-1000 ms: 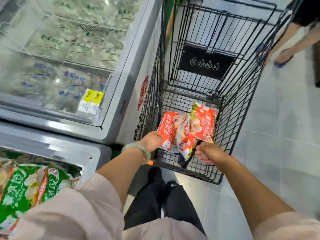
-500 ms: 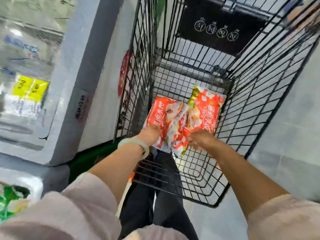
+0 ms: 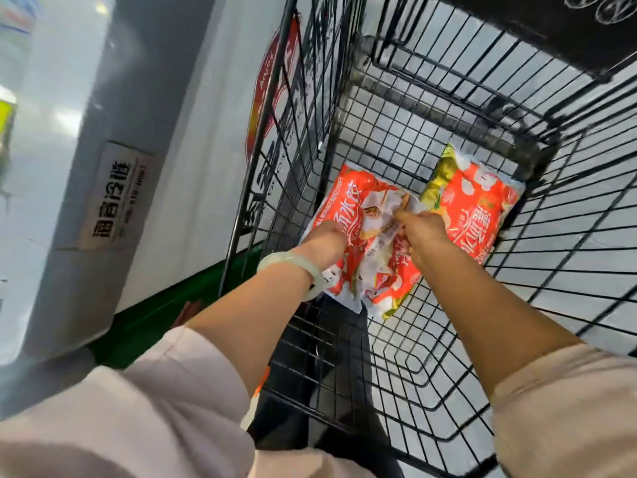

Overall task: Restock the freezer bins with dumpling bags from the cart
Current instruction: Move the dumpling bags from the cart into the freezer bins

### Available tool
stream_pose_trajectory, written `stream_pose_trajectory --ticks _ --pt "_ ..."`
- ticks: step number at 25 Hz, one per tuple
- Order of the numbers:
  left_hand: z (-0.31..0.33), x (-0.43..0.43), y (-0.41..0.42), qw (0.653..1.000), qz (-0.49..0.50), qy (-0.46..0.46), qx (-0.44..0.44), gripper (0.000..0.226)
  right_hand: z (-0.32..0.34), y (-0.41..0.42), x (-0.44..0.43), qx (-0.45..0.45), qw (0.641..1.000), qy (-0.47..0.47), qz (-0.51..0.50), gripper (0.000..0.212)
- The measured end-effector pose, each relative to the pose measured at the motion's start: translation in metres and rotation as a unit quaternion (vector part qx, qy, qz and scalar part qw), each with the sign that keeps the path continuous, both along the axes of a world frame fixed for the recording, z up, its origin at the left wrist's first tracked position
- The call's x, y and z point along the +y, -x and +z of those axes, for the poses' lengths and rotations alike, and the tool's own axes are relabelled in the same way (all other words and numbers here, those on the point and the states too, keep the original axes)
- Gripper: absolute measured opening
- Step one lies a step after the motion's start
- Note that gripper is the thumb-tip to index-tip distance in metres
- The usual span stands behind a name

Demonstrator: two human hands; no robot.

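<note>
Head view: the red-and-white plastic dumpling bag (image 3: 348,198) is laid on the floor of the black wire cart (image 3: 537,150) and pinched at its crinkled middle by the right hand (image 3: 425,232); the left hand (image 3: 324,243) is set on its left edge, finger curl hidden. Both edges are best gripped before lifting

1. on my feed the left sleeve (image 3: 155,391) is pale pink, soft and loose, its cuff ending near the elbow so the forearm is bare.
2. the right sleeve (image 3: 568,408) is the same pale pink cloth, also ending near the elbow.
3. a smooth, pale green bangle (image 3: 293,267), milky and glossy like jade, circles the left wrist.
4. i see the left hand (image 3: 324,243) and the right hand (image 3: 425,232) both bare.
5. black trousers (image 3: 348,446) cover both legs, plain, with a thin light gap between them.
</note>
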State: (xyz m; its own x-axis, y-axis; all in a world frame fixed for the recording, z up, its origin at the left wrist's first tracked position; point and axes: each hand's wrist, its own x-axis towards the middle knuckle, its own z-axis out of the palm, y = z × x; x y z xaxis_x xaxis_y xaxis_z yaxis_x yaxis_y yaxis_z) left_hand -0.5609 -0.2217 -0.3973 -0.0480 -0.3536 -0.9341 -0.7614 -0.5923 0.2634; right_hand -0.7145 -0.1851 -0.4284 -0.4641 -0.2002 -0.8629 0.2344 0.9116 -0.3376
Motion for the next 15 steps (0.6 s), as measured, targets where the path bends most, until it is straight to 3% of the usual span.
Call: stream_pose_trajectory --ticks 8,12,15 --pt "0.020 0.005 -0.012 0.997 0.075 -0.025 0.021 0.032 0.038 -0.022 -0.006 -0.122 0.988 0.062 -0.074 0.017" --pt "0.055 0.014 -0.027 0.992 0.108 -0.020 0.068 0.017 0.080 -0.046 0.001 -0.221 0.959 0.118 -0.130 0.024" --pt "0.084 0.014 -0.033 0.988 0.135 -0.014 0.076 0.027 0.116 -0.048 0.009 -0.227 0.953 0.146 -0.140 0.034"
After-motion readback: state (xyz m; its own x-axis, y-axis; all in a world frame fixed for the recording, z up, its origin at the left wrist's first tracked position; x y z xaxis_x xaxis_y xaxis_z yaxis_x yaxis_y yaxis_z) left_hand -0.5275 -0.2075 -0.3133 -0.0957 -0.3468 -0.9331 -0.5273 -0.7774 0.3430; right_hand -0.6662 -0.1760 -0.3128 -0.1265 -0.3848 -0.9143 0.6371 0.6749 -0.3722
